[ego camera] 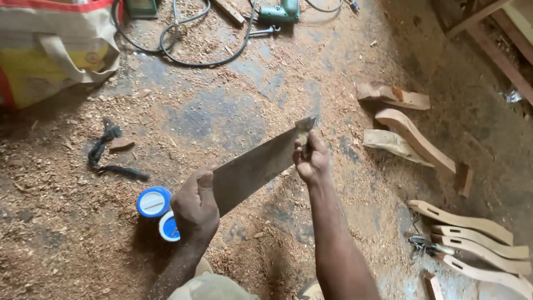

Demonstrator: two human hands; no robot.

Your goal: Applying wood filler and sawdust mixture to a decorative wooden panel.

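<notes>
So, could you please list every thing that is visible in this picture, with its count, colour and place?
saw blade: one, grey metal, held between both hands at the centre
round containers: two, blue with white lids, on the floor beside the left hand
curved wooden pieces: about four, pale, stacked at lower right
shaped wooden pieces: about three, light brown, on the floor at right
power drill: one, green, top centre
cable: black, looped at top
bag: one, beige and yellow with red trim, top left
black scrap: one, on the floor at left
sawdust: tan, spread over the floor
left hand: grips the blade's wide end
right hand: holds the blade's narrow end
</notes>
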